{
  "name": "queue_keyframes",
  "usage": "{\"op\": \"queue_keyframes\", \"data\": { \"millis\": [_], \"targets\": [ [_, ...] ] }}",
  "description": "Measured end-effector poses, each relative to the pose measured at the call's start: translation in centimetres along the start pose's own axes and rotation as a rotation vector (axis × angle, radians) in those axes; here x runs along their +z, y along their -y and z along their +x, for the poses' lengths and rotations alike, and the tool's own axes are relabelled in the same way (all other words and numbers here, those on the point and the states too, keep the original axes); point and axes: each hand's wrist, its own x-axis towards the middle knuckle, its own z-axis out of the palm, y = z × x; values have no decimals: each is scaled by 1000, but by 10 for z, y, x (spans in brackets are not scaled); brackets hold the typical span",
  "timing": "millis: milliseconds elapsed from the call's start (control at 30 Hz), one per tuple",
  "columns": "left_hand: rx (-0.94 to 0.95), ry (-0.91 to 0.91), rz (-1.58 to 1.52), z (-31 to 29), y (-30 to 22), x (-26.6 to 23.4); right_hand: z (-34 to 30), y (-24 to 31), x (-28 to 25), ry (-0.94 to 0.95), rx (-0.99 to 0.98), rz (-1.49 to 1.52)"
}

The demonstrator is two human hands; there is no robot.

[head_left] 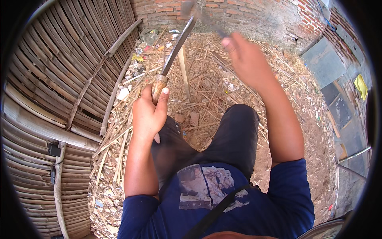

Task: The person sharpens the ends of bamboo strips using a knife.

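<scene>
Our left hand [150, 112] wraps the wooden handle [160, 84] of a machete [173, 55] slanting away beyond it, while our curled, blurred right hand [248, 59] grips something dark [222, 34].

Dirt yard [292, 167], slatted wall [51, 75] (brickwork [242, 18] ahead)

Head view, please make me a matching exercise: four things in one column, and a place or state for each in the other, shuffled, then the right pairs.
Things:
1. Long steel-bladed knife with a brown wooden handle
2. Crumpled bright yellow piece of material
3. Dark blue short-sleeved shirt with a pale print
4. Brown slatted wall of thin wooden poles

Places or states:
A. Fills the left side of the picture
B. Worn by the person
C. Gripped by its handle in the person's bare left hand
D. Near the right edge of the picture

Right pairs: 1-C, 2-D, 3-B, 4-A.
</scene>
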Motion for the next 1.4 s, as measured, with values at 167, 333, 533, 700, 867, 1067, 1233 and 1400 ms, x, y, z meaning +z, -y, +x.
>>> {"op": "queue_keyframes", "data": {
  "millis": [167, 333, 533, 700, 867, 1067, 1233, 1400],
  "targets": [
    [45, -30, -16, 3, -4, 3, 0, -16, 25, 200, 61, -173],
    [13, -14, -23, 2, 0, 2, 1, -5, 6, 84, 46, -10],
    [12, -7, -23, 1, -1, 2, -4, 5, -14, -149, -53, 82],
    [6, -30, -57, 2, 0, 2, -8, -8, 12, 137, 73, -126],
    [39, -56, -9, 3, 6, 3, 1, 4, -5, 179, 64, -159],
    [12, 14, 10, 2, 2, 0, 1, 18, -29, -177, -63, 66],
    [-31, 46, 18, 2, 1, -2, -6, 4, -4, 33, -2, -68],
    [-55, 36, 17, 4, -3, -3, -6, -10, 20, 172, 50, -119]
  ]
}}
